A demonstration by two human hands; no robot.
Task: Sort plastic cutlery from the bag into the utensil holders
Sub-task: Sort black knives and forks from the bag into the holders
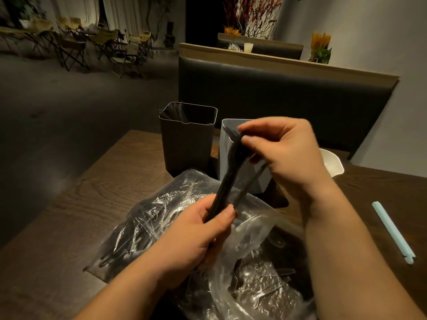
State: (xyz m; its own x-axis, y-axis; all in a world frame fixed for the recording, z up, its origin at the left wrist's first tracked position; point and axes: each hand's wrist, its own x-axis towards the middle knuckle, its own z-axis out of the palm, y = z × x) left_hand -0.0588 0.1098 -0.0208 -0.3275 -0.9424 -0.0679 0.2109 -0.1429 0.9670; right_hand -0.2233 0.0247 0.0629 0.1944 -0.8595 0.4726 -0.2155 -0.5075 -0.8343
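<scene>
A clear plastic bag (161,218) full of black plastic cutlery lies on the wooden table in front of me. My left hand (198,236) grips the handle end of a stack of black forks (227,176) above the bag. My right hand (282,151) pinches the stack's top end, near the tines, and one piece splays out from the bundle. Behind stand a dark utensil holder (187,144) with some black cutlery inside and a white utensil holder (227,155), partly hidden by my right hand.
A pale blue wrapped straw (392,232) lies on the table (80,204) at the right. A white container (332,162) sits behind my right wrist. A dark booth seat back (288,100) rises beyond the table. Folding chairs stand far left.
</scene>
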